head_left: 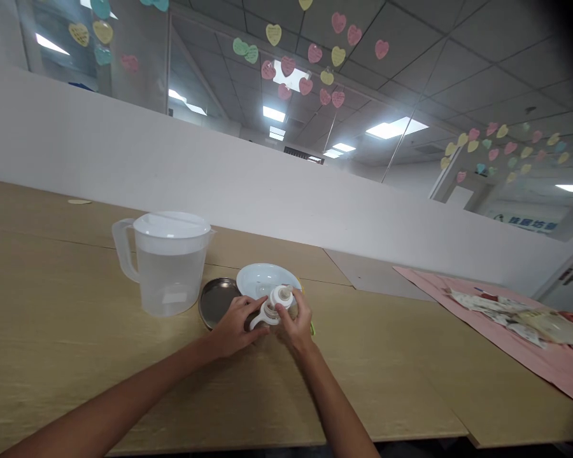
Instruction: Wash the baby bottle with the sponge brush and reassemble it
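Right of the pitcher (172, 273), the left hand (233, 327) grips the small bottle (270, 312) near its loop while the right hand (298, 323) pinches its white cap (279, 296), best kept level over a firmly steadied body.

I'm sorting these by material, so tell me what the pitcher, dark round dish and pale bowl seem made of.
Pitcher: likely frosted plastic; the liquid line shows through its milky wall.
Dark round dish: probably metal, given its grayish sheen.
Pale bowl: smooth and glossy; plastic or ceramic, I can't tell.
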`<action>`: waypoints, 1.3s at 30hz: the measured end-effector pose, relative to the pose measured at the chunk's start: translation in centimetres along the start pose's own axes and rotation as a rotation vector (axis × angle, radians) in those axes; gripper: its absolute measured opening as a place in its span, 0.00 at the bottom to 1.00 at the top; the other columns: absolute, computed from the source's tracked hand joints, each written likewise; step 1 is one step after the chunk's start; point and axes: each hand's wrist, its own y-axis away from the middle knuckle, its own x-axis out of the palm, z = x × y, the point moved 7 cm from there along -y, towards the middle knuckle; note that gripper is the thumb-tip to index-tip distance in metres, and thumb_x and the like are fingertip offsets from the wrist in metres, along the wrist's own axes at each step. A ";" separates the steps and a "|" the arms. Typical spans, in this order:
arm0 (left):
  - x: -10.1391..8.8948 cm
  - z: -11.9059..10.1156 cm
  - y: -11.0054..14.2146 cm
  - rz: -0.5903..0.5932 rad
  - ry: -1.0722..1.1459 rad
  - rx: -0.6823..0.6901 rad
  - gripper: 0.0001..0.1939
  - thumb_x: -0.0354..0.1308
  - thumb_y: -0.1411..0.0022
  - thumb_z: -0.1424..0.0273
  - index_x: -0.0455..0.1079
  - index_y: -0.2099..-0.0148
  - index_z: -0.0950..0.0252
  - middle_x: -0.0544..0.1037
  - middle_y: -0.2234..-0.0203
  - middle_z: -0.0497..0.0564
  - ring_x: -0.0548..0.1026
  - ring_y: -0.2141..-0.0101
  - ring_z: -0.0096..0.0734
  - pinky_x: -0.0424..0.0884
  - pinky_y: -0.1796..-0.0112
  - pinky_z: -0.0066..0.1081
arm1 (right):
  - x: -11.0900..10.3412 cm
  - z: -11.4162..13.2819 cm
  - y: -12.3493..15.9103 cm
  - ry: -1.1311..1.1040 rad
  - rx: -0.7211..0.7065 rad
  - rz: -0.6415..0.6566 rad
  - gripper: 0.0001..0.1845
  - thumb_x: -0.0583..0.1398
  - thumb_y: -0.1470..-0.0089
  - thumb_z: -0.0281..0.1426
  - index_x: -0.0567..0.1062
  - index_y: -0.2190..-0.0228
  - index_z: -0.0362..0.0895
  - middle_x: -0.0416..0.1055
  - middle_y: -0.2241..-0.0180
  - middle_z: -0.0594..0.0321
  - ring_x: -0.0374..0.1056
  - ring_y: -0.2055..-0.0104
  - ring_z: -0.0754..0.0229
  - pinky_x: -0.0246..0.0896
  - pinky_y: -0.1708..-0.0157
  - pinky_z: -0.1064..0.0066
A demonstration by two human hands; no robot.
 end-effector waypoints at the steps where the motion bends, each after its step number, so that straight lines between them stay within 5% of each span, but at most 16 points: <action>1: 0.0 0.0 0.0 0.000 -0.001 -0.004 0.31 0.51 0.47 0.53 0.57 0.44 0.62 0.69 0.62 0.54 0.64 0.60 0.38 0.61 0.56 0.38 | -0.2 -0.3 -0.1 -0.032 0.046 -0.023 0.20 0.58 0.54 0.38 0.68 0.59 0.41 0.68 0.60 0.56 0.63 0.57 0.55 0.57 0.55 0.64; 7: 0.0 -0.1 0.0 -0.026 -0.015 0.018 0.31 0.51 0.47 0.53 0.58 0.45 0.63 0.69 0.62 0.55 0.64 0.59 0.37 0.60 0.56 0.38 | -0.2 -2.7 -1.4 -0.411 0.361 -0.021 0.19 0.59 0.55 0.41 0.71 0.65 0.40 0.71 0.70 0.60 0.65 0.68 0.60 0.61 0.67 0.70; 11: -0.1 -0.2 0.0 -0.009 -0.019 0.019 0.30 0.51 0.47 0.53 0.58 0.45 0.63 0.69 0.62 0.54 0.65 0.60 0.37 0.60 0.56 0.37 | -0.1 -3.7 -1.7 -0.600 0.451 0.022 0.19 0.62 0.58 0.39 0.72 0.64 0.41 0.70 0.74 0.62 0.64 0.74 0.64 0.61 0.69 0.72; 17: -0.3 -0.6 -0.1 -0.002 -0.025 0.018 0.24 0.51 0.47 0.53 0.65 0.53 0.63 0.70 0.64 0.53 0.65 0.60 0.37 0.60 0.57 0.37 | 0.7 -2.9 -1.4 -0.656 0.420 0.229 0.23 0.66 0.65 0.37 0.73 0.62 0.45 0.70 0.59 0.59 0.65 0.57 0.56 0.58 0.55 0.65; 23: -0.1 -0.4 0.0 -0.009 -0.017 0.022 0.24 0.51 0.47 0.53 0.64 0.52 0.62 0.70 0.63 0.53 0.65 0.60 0.38 0.60 0.57 0.37 | 1.5 -1.2 -1.3 -0.481 0.379 0.394 0.26 0.67 0.67 0.33 0.73 0.61 0.46 0.68 0.56 0.60 0.61 0.51 0.53 0.54 0.50 0.61; 29: -0.2 -0.4 0.0 -0.015 -0.012 0.027 0.25 0.51 0.47 0.53 0.64 0.51 0.62 0.70 0.63 0.53 0.65 0.60 0.37 0.60 0.57 0.37 | 1.7 -1.6 -1.2 -0.495 0.456 0.374 0.29 0.68 0.70 0.31 0.73 0.60 0.46 0.70 0.58 0.60 0.64 0.54 0.54 0.57 0.52 0.61; 39: -0.1 -0.4 0.1 -0.014 -0.025 0.030 0.29 0.50 0.46 0.53 0.58 0.45 0.62 0.69 0.62 0.54 0.65 0.60 0.37 0.60 0.56 0.38 | -0.1 -2.9 -1.4 -0.732 0.496 0.130 0.28 0.68 0.68 0.31 0.71 0.60 0.47 0.69 0.57 0.60 0.64 0.54 0.56 0.57 0.51 0.60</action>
